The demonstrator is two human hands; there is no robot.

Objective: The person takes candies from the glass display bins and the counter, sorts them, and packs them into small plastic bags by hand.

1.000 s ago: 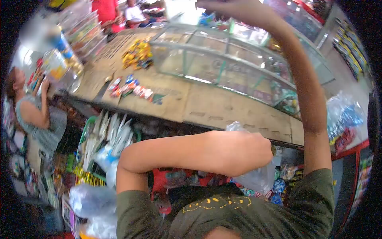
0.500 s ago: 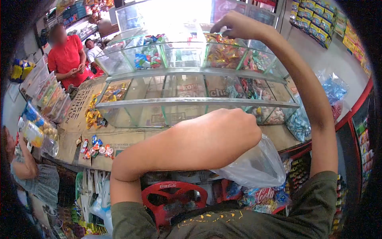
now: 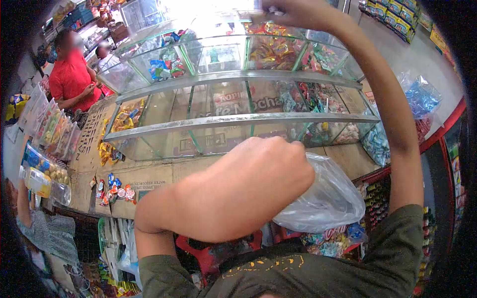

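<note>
My left hand (image 3: 285, 171) is closed in a fist, back toward me, in front of the glass display case (image 3: 238, 119). A clear plastic bag (image 3: 328, 198) hangs from it; the gripping fingers are hidden behind the hand. High at the back, my right hand (image 3: 295, 14) reaches over the top row of the case, fingers stretched to the left and slightly blurred. Below it lie gold-wrapped candies (image 3: 276, 52) in a glass compartment. I see nothing held in that hand. Red and green wrapped candies (image 3: 323, 59) fill the compartment to the right.
Loose candies (image 3: 117, 188) lie on the cardboard-covered counter (image 3: 154, 174) at left. Plastic jars (image 3: 47, 184) stand at the counter's left edge. A person in a red shirt (image 3: 74, 82) is beyond the counter. A red chair (image 3: 203, 258) sits before me. Blue candy packs (image 3: 375, 144) are at right.
The view has shifted, and the case appears larger and higher. My right hand has moved up and left, its fingers stretching out. My left fist, with the bag, appears slightly farther left.
</note>
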